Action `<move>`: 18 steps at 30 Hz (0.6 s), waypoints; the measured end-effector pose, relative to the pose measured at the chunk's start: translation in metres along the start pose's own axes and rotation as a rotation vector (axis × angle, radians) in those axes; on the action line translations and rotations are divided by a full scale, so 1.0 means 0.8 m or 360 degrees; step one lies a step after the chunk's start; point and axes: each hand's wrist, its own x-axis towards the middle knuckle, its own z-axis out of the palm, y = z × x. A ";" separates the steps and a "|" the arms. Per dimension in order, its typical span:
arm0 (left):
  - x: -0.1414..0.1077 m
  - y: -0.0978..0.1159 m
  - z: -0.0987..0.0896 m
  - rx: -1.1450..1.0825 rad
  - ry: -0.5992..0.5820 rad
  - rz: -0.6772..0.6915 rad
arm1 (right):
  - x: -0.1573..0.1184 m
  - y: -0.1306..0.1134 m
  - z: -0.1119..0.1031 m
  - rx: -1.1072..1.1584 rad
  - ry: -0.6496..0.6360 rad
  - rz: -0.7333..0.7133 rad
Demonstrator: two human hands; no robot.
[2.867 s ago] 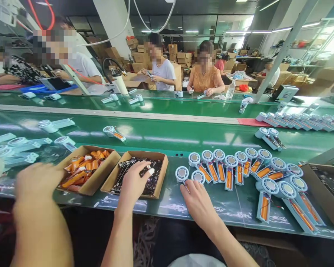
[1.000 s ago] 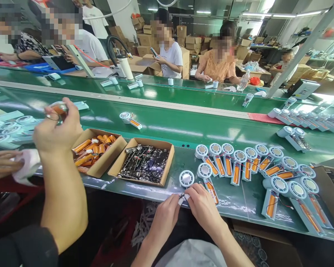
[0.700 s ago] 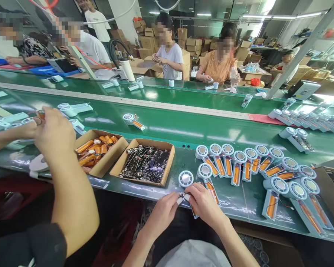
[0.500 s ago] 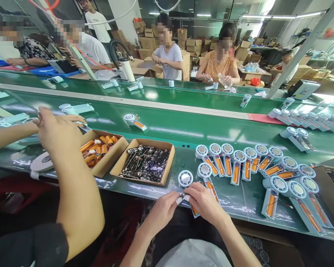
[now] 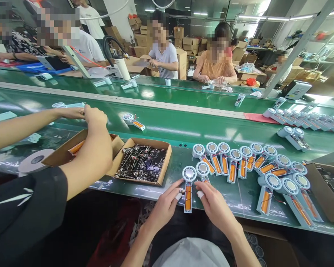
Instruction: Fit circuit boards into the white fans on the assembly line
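In the head view, a fan [image 5: 188, 188] is seen at the near edge of the tabletop [image 5: 178, 163], its round head pointed away from the person and the end of its handle brought out to the edge. An orange cell [image 5: 188, 196] is seated in the open handle. The fan is flanked by both of the person's hands: the left hand [image 5: 166, 204] is placed just beside it, with a fingertip touching or very near the head, and the right hand [image 5: 215, 204] is held on the other side, its fingers curled. Whether the left grip is clamped on anything cannot be told (the detail there is too small), nor can it be told whether the right grip is together or slightly apart.

Just past the right hand, a second fan [image 5: 202, 169] is partly covered by the fingers, and more fans [image 5: 235, 154] are spread to the right. To the left, black boards [image 5: 144, 163] are heaped in a carton [image 5: 166, 163]; beyond it, another carton [image 5: 62, 148] is partly hidden by a co-worker's arm [image 5: 90, 155]. A roll of tape [image 5: 28, 163] is laid farther left.
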 end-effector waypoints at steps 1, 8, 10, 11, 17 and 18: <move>0.000 0.000 -0.001 -0.0006 -0.0004 -0.0016 | -0.003 -0.001 0.000 -0.0087 -0.0066 -0.0016; -0.007 0.003 0.003 0.0143 0.0271 -0.0178 | 0.002 -0.004 0.013 -0.0080 -0.0028 -0.0034; -0.012 0.001 0.009 0.0154 0.0354 -0.0217 | 0.009 0.003 0.015 0.0032 0.0172 -0.0043; -0.014 0.000 0.012 0.0148 0.0379 -0.0237 | 0.012 0.006 0.016 0.0024 0.0268 -0.0078; -0.021 0.003 0.022 0.0017 0.0355 -0.0484 | 0.034 0.002 0.039 -0.0074 0.0438 -0.0347; -0.020 0.005 0.021 -0.0021 0.0372 -0.0496 | 0.036 -0.002 0.045 0.0038 0.0423 -0.0255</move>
